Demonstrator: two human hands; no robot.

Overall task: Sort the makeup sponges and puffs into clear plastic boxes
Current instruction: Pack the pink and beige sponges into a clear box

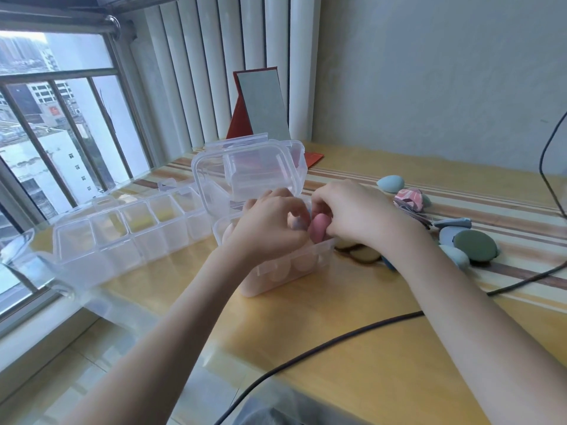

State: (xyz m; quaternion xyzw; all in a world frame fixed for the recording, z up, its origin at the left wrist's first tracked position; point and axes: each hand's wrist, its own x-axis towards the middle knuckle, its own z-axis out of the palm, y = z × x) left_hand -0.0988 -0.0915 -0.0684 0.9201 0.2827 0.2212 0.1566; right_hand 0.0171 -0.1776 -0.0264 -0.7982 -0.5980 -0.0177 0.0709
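Observation:
A small clear plastic box (319,259) stands open at the table's middle, its lid (248,173) tilted up behind, with several pale pink sponges inside. Over its opening my right hand (352,213) pinches a pink sponge (319,228). My left hand (270,222) hovers over the box with curled fingers touching a pale sponge beside the pink one. To the right lie loose sponges and puffs: a light blue teardrop sponge (391,183), a patterned pink puff (409,200), a dark green puff (475,245) and blue-grey ones (452,223).
A long clear compartment box (129,237) lies open on the left near the table edge by the window. A red folding mirror (260,108) stands at the back. A black cable (337,342) crosses the front of the wooden table and rises at the right.

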